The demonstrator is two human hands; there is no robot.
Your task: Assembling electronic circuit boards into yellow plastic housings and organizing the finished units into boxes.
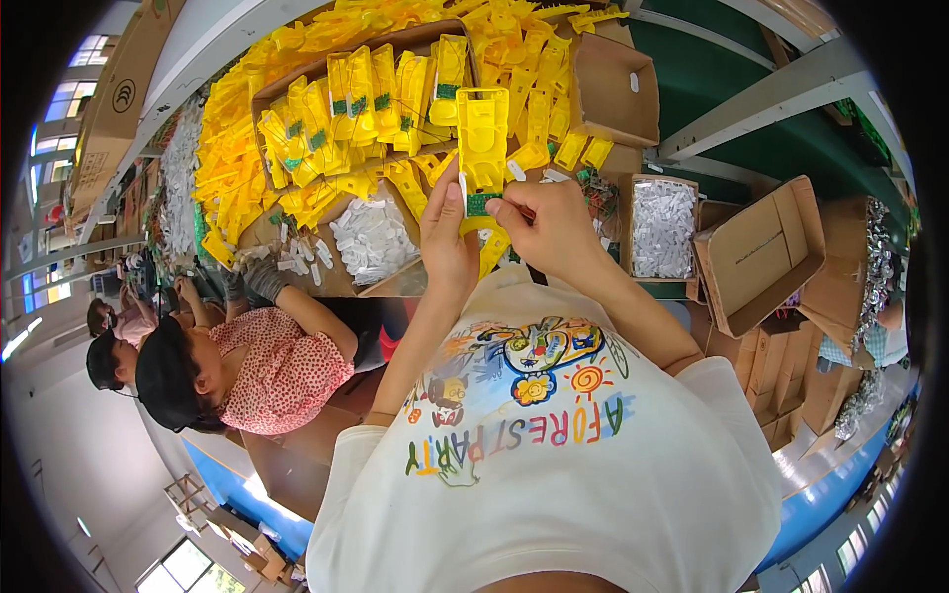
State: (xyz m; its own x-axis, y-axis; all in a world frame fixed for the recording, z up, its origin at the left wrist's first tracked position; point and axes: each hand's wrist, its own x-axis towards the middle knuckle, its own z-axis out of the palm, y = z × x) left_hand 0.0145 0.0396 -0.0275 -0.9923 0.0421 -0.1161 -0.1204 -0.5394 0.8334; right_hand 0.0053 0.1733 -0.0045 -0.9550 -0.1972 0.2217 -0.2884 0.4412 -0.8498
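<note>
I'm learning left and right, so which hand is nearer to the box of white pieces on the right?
Right: the right hand is left of that box; the left hand is farther left, holding the yellow case.

Between the fingers [506,214]: housing [483,143] is standing, board [478,206] sitting at its near end. Beyond, leftward: box [259,107] is holding more housings [359,94]; heap [225,148] is spreading around it. Left: tray [393,280] is holding clips [374,237]. Right: bin [626,222] is holding clips; carton [761,255] is standing farther right.
</note>
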